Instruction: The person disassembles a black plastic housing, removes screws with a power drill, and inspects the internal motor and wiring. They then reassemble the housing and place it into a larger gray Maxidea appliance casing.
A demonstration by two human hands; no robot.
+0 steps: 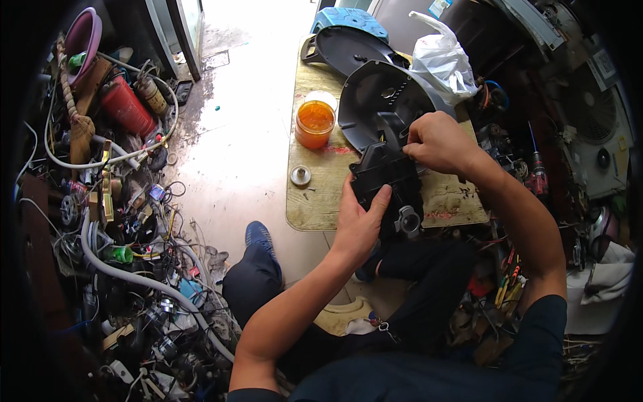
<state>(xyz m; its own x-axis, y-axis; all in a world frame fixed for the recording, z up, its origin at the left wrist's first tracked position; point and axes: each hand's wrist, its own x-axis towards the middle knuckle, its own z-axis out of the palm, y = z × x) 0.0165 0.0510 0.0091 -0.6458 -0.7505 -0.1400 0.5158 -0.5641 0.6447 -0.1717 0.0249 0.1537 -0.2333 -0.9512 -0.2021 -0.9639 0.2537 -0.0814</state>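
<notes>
A black plastic housing [385, 175] with a grey ring-shaped fitting [407, 220] at its near end is held tilted over the near edge of the wooden table [311, 213]. My left hand [362, 218] grips its left side, thumb lying across the top. At its far right side my right hand [439, 142] is closed in a pinch; what the fingertips hold, if anything, is hidden. Just beyond lies a large dark bowl-shaped shell [365, 100], open side toward me. A jar of orange grease [315, 125] stands to its left, and a small round metal part [301, 175] lies nearer me.
A dark oval cover [348, 50], a white plastic bag [445, 63] and a blue plastic stool [351, 23] are at the back. Tangled cables and parts [161, 295] heap up on the left, near a red cylinder [126, 107]. A drill [538, 175] and clutter line the right.
</notes>
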